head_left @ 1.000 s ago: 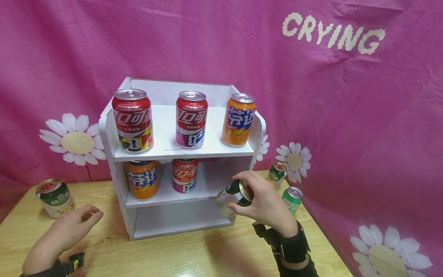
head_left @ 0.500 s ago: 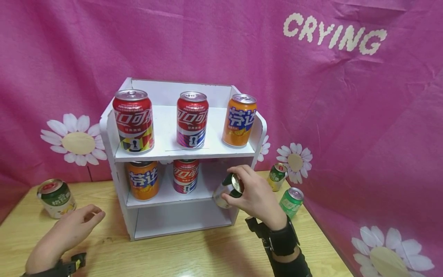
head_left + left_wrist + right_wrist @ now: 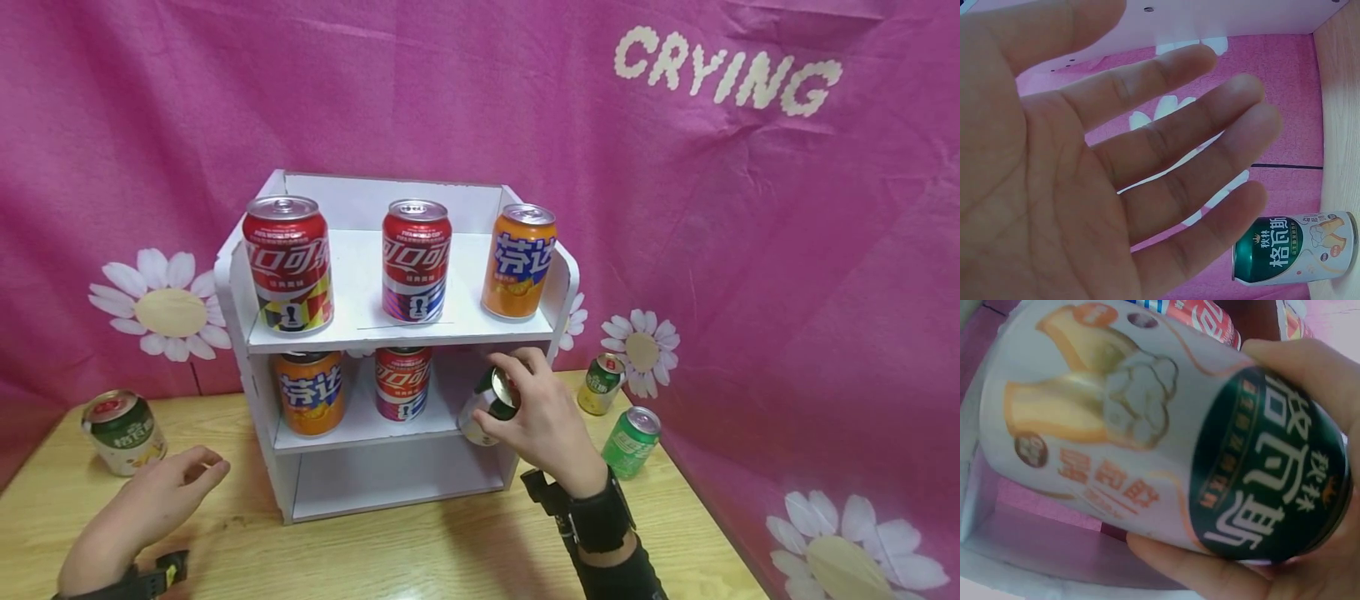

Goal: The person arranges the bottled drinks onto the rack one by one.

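Observation:
My right hand (image 3: 543,417) grips a green and white drink can (image 3: 487,408) near its top, thumb on one side and fingers on the other. The can (image 3: 1116,425) leans, its base at the front right of the middle level of a white shelf (image 3: 360,437); whether it touches the board I cannot tell. On that level stand an orange soda can (image 3: 311,393) and a red cola can (image 3: 402,383). My left hand (image 3: 146,508) holds nothing, fingers loosely bent above the table. Beside it stands another green and white can (image 3: 123,433), also in the left wrist view (image 3: 1297,247).
On the top level stand a red cola can (image 3: 288,265) at left, another red can (image 3: 417,262) in the middle and an orange can (image 3: 519,262) at right. Right of the shelf, a green-yellow can (image 3: 601,385) and a light green can (image 3: 632,442) stand on the wooden table (image 3: 360,558).
My right hand has carried the green and white can leftward and slightly up, to the right part of the middle level. The left hand has barely moved.

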{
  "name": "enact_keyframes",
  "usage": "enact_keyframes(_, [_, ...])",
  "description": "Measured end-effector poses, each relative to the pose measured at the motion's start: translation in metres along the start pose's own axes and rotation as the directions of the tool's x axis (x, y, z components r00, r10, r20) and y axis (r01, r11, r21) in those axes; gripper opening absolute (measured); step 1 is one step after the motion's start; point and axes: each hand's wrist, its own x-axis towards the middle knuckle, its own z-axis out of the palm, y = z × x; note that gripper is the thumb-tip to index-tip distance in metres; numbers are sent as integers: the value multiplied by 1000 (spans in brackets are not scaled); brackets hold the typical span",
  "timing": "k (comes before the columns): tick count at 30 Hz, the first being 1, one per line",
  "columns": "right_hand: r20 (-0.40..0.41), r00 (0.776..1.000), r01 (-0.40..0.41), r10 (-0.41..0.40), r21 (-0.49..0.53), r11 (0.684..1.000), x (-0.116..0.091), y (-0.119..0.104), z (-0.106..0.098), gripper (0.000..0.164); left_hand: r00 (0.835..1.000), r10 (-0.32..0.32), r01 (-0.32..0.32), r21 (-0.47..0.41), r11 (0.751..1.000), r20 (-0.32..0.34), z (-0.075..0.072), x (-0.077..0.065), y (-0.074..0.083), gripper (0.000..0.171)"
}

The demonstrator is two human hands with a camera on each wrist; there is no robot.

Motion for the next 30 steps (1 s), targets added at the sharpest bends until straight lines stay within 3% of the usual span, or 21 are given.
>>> enact_keyframes(8, [-105,994,30,-25,55,998,-3,2,12,70,1000,-8,8,16,1000,8,-1,2,-1,49])
enact_keyframes(18, [-245,969,71,-30,158,985,-3,12,28,64,1000,-23,23,7,1000,20,1,2,-1,51])
enact_keyframes(30, [-288,957,39,35,248,968,2,21,46,72,999,-28,28,-2,1000,20,1,4,-1,49])
